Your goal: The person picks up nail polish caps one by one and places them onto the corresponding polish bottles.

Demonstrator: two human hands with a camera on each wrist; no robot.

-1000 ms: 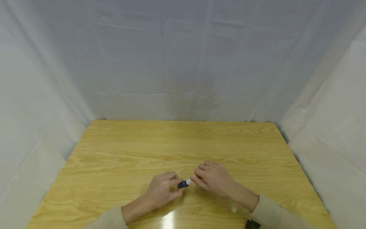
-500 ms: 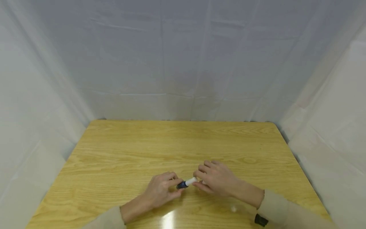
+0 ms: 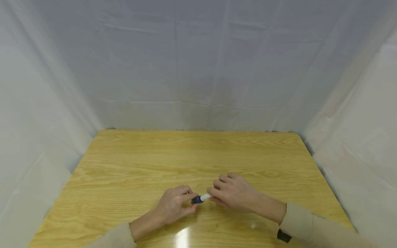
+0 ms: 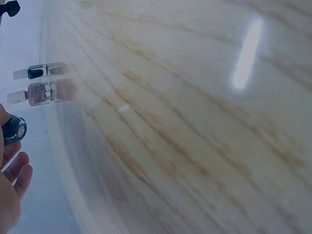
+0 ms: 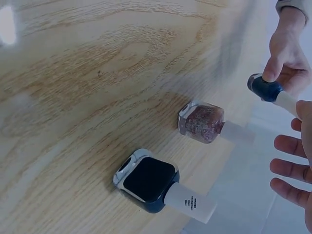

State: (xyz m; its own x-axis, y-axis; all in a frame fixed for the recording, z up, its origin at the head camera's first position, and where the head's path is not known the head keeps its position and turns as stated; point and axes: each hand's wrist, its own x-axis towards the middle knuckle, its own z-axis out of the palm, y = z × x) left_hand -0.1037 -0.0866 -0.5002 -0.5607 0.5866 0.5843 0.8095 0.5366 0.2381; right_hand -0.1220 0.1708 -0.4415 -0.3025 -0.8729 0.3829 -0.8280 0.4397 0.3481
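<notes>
A dark blue nail polish bottle (image 3: 196, 199) with a white cap (image 3: 205, 197) is tilted between my hands, above the table. My left hand (image 3: 173, 205) pinches its glass body between thumb and fingers. The thumb and index finger of my right hand (image 3: 234, 193) hold the far end of the cap. In the right wrist view the cap (image 5: 286, 102) joins the bottle's body, and the other right fingers (image 5: 290, 168) are loosely spread. From the left wrist, the round base of the blue bottle (image 4: 14, 129) shows beside my fingers.
Two more nail polish bottles stand on the wooden table (image 3: 198, 158), mostly hidden behind my right hand in the head view: one dark (image 5: 150, 180), one pink glitter (image 5: 202, 122), both white-capped. Pale sheeting (image 3: 198, 69) hangs around the table's back and sides.
My right fingers drew back along the cap, baring more of it, then slid in again and cover its end now. The left hand has barely moved, with the bottle still pinched.
</notes>
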